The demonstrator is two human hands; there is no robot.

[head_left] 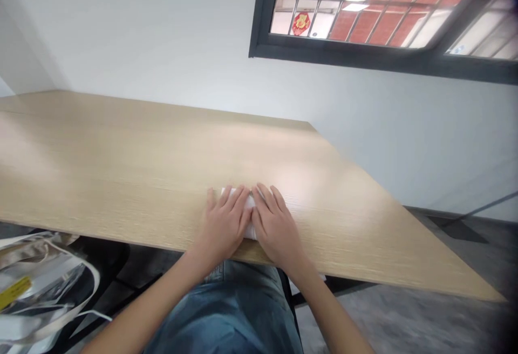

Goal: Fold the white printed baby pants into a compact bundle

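A small white, flat thing (pixel 250 230), perhaps folded paper or cloth, lies on the wooden table (pixel 154 165) close to its front edge. My left hand (pixel 226 219) rests flat over its left part, fingers stretched forward. Over the right part lies my right hand (pixel 275 224), also flat with its fingers extended. Both thumbs meet near the middle of the white thing. Most of it is hidden under my hands, so its exact kind cannot be made out.
A bag (pixel 40 289) with clear plastic, a yellow label and pale straps sits on a dark chair at lower left. Behind the table stands a white wall (pixel 162 35) with a barred window (pixel 364 14). The table's right edge slants toward me, with grey floor (pixel 424 321) beyond.
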